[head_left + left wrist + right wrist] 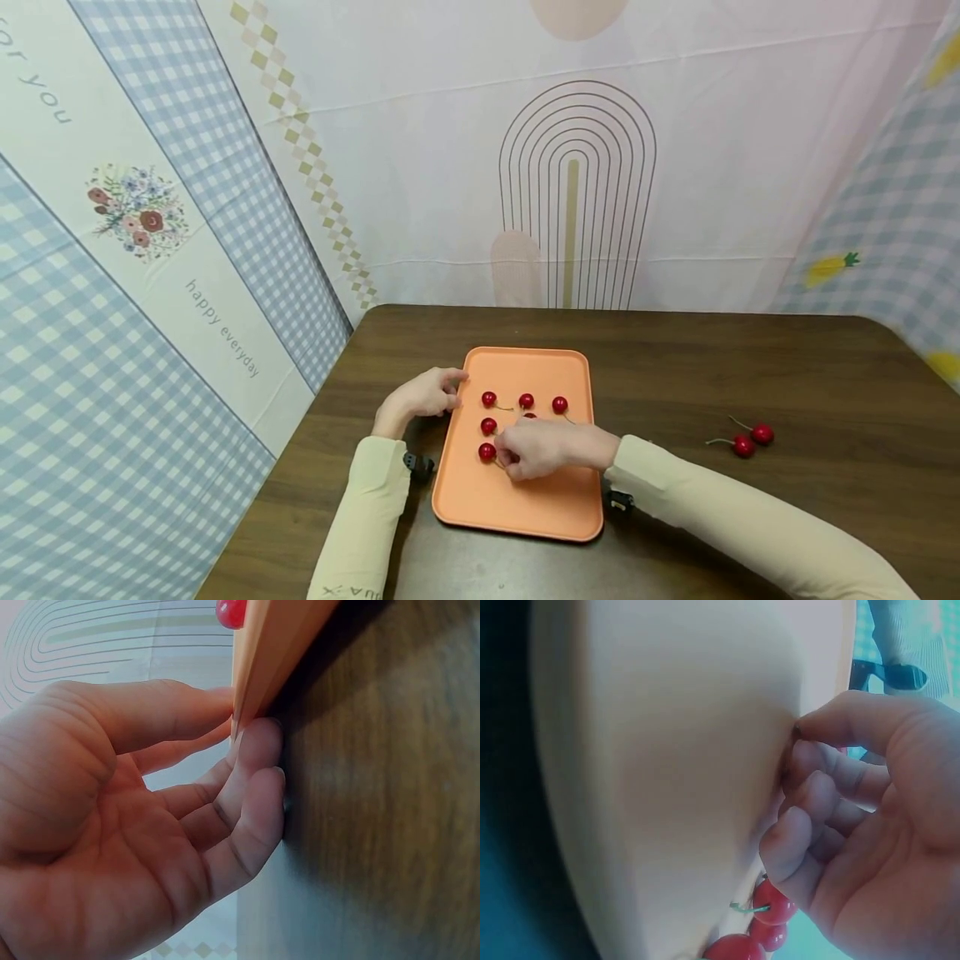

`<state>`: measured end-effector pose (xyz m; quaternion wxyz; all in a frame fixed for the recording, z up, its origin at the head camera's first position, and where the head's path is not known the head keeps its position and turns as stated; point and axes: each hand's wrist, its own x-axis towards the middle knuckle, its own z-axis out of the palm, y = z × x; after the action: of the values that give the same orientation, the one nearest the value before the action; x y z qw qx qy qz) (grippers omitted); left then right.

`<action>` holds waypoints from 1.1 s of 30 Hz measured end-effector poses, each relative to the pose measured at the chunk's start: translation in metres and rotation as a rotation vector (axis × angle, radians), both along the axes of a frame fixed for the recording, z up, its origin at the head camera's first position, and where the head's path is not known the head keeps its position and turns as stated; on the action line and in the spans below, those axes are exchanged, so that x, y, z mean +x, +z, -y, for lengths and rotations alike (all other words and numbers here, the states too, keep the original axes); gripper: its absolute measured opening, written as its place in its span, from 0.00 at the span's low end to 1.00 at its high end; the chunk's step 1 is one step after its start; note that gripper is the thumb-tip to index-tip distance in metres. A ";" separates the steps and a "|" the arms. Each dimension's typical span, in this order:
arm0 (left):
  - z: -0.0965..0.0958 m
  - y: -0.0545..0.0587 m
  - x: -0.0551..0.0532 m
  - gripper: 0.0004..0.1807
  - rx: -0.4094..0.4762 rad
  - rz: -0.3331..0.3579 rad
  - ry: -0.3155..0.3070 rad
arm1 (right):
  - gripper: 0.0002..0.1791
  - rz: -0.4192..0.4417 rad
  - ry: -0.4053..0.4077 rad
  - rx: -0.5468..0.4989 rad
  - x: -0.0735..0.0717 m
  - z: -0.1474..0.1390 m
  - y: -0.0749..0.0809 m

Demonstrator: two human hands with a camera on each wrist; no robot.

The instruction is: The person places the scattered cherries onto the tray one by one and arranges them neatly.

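An orange tray (525, 512) lies on the table with several red cherries on it. My left hand (429, 393) holds the tray's left rim, its thumb against the edge and fingers curled beside it. Low over the tray, my right hand (536, 448) pinches the stem of the lower-left cherry (487, 452) between thumb and forefinger. Above that one sits a middle-left cherry (489, 426). A top row has a left cherry (489, 399), a middle cherry (527, 401) and a right cherry (559, 405). Another cherry (530, 416) is partly hidden behind my right hand.
Right of the tray, two stemmed cherries lie on the dark wooden table (660, 358): a nearer cherry (743, 446) and a farther cherry (762, 433). A patterned cloth (420, 167) hangs behind the table, and checked cloth (60, 350) hangs at the left.
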<state>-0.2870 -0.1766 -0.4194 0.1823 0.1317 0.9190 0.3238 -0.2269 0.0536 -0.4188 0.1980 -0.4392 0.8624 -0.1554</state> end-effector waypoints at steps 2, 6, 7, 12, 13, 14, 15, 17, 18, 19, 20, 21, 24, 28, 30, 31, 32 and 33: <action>0.000 0.000 0.000 0.29 0.002 0.002 0.002 | 0.11 -0.012 0.010 -0.001 0.002 0.000 0.000; 0.000 -0.001 -0.001 0.29 0.013 0.017 0.008 | 0.10 -0.009 0.023 -0.005 0.003 -0.001 0.000; 0.000 -0.001 -0.001 0.29 0.016 0.018 0.008 | 0.10 -0.006 0.024 -0.011 0.003 -0.002 -0.001; 0.000 0.000 -0.001 0.29 0.019 0.019 0.005 | 0.10 -0.025 0.036 -0.027 0.001 -0.004 -0.001; 0.001 0.000 -0.001 0.29 0.018 0.020 0.005 | 0.10 -0.025 0.039 -0.031 0.001 -0.005 -0.001; 0.001 0.000 -0.001 0.29 0.016 0.021 0.003 | 0.10 -0.028 0.045 -0.034 0.000 -0.005 0.000; 0.001 0.000 -0.001 0.29 0.016 0.022 0.001 | 0.10 -0.028 0.050 -0.039 0.000 -0.005 0.000; 0.001 0.000 -0.001 0.29 0.013 0.024 -0.002 | 0.09 -0.036 0.053 -0.043 -0.001 -0.006 0.000; 0.001 0.001 -0.001 0.29 0.012 0.024 -0.003 | 0.09 -0.037 0.050 -0.043 -0.001 -0.007 0.001; 0.001 0.000 -0.001 0.29 0.011 0.023 -0.005 | 0.08 -0.040 0.044 -0.044 -0.001 -0.009 0.002; 0.001 0.000 -0.001 0.29 0.009 0.022 -0.007 | 0.08 -0.041 0.039 -0.047 -0.002 -0.010 0.003; 0.001 0.000 -0.001 0.28 0.009 0.022 -0.007 | 0.08 -0.041 0.031 -0.049 -0.002 -0.012 0.004; 0.001 0.000 -0.001 0.28 0.010 0.022 -0.005 | 0.07 -0.047 0.008 -0.065 -0.003 -0.020 0.011; 0.001 0.000 -0.001 0.29 0.014 0.021 -0.006 | 0.08 -0.058 -0.020 -0.114 -0.003 -0.034 0.023; 0.001 0.000 -0.001 0.29 0.013 0.017 -0.007 | 0.08 -0.051 -0.040 -0.142 -0.003 -0.043 0.029; 0.001 0.000 0.000 0.29 0.012 0.015 -0.007 | 0.08 -0.040 -0.052 -0.155 -0.003 -0.048 0.032; 0.001 0.000 0.000 0.29 0.011 0.015 -0.006 | 0.08 -0.037 -0.062 -0.169 -0.003 -0.052 0.034; 0.001 0.000 0.000 0.29 0.010 0.014 -0.005 | 0.08 -0.036 -0.072 -0.181 -0.003 -0.057 0.037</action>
<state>-0.2871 -0.1778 -0.4192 0.1890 0.1325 0.9158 0.3288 -0.2297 0.1106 -0.3820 0.1364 -0.4265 0.8636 -0.2317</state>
